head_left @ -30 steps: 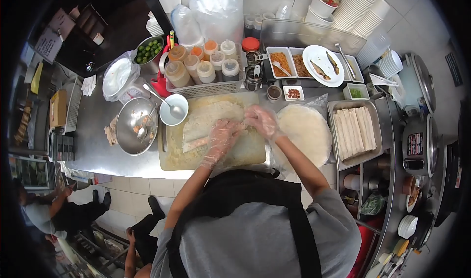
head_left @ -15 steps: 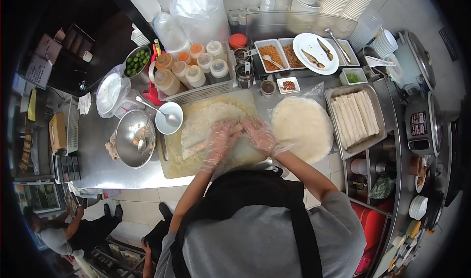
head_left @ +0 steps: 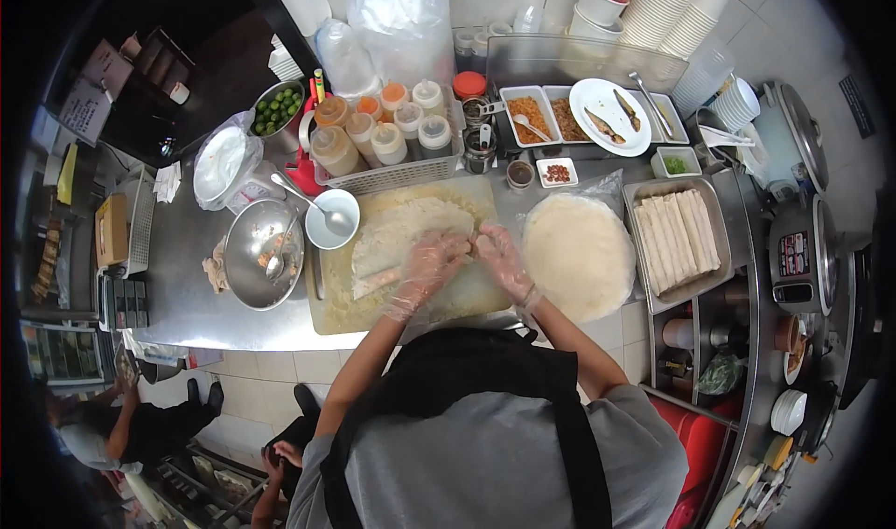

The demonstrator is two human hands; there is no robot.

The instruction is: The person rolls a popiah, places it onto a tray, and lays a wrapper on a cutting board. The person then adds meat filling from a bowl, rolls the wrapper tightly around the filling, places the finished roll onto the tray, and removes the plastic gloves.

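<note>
Two gloved hands, left hand (head_left: 428,271) and right hand (head_left: 506,266), meet at three o'clock on the wrapper (head_left: 401,235), atop the cutting board (head_left: 347,316). Left fingers curl together; right ones have just bunched from flatter, suggesting finer edge work. Whether either pinches, I cannot tell.

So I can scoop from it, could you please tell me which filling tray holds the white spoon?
The leftmost tray, with orange filling; the brown-filled tray beside it shows none.
</note>
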